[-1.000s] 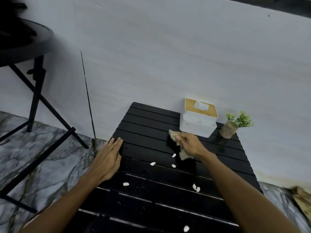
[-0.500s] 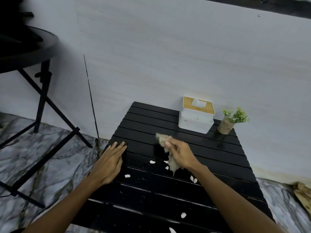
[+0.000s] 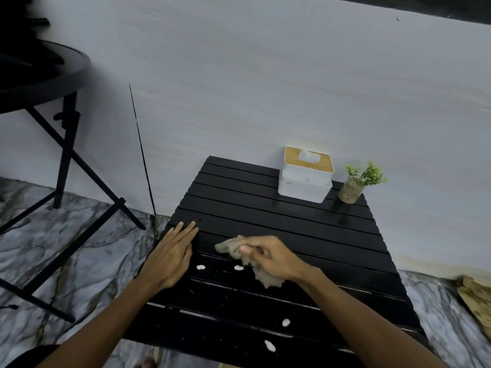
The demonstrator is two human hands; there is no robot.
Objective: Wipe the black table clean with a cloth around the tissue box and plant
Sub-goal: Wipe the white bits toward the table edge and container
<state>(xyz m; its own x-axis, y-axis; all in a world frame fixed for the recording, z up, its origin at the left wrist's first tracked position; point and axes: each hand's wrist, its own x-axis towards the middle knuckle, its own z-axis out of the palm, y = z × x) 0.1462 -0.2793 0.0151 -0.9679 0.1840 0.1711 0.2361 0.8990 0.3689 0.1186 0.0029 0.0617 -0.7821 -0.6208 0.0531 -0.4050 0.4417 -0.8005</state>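
Observation:
A black slatted table [image 3: 292, 221] stands against the wall. At its far right sit a white tissue box [image 3: 305, 179] with a wooden lid and a small green plant [image 3: 357, 184] in a jar. My right hand [image 3: 273, 257] presses a crumpled beige cloth [image 3: 233, 248] onto the table's middle left. My left hand [image 3: 170, 256] lies flat, fingers together, on the table's left edge. Several white scraps [image 3: 238, 267] lie on the near slats, in front of the cloth and closer to me.
A round black table [image 3: 39, 75] on crossed metal legs stands at the left over the marbled floor [image 3: 66, 256]. A grey wall runs behind. A piece of brown wood [image 3: 475, 296] lies on the floor at the right.
My right hand has dragged the cloth from beside the tissue box leftward and toward me, closer to my left hand. The left hand has stayed on the table edge.

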